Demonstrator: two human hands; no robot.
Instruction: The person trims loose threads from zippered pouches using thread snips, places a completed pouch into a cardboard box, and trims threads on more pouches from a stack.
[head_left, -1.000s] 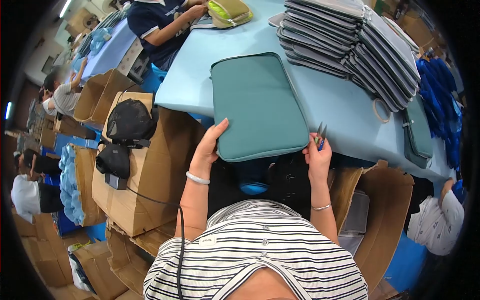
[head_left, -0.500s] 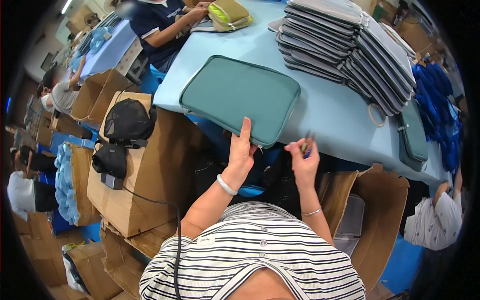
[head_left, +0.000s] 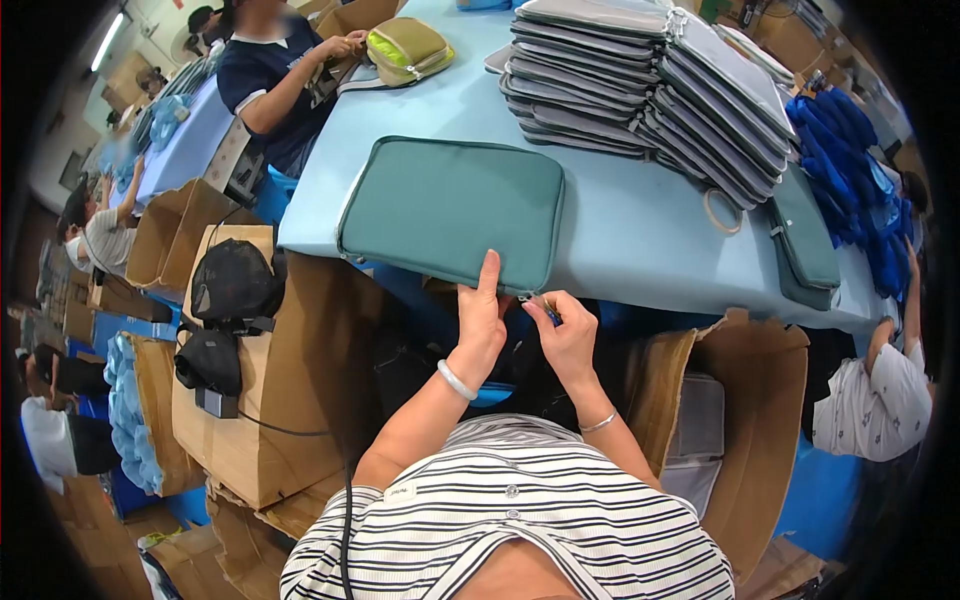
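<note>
A green zippered laptop sleeve (head_left: pixel 455 205) lies at the near edge of the blue-covered table, its near side jutting past the edge. My left hand (head_left: pixel 482 325) grips that near side, thumb on top and the other fingers underneath. Close beside it, my right hand (head_left: pixel 568 335) is closed around a small blue tool (head_left: pixel 550 315), too hidden to tell its kind. The tool's tip is at the zipper pull (head_left: pixel 524 297) by the sleeve's near right corner; whether they touch I cannot tell.
A tall pile of grey-lined sleeves (head_left: pixel 590 85) stands at the back right, with a tape ring (head_left: pixel 722 212) and more green sleeves (head_left: pixel 803 240) beside it. Open cartons (head_left: pixel 755 400) flank me. A co-worker (head_left: pixel 275 90) handles an olive pouch (head_left: pixel 408 48) across the table.
My right hand has moved left and up with the tool, reaching the sleeve's near corner beside my left hand. The sleeve has turned slightly and my view has shifted.
</note>
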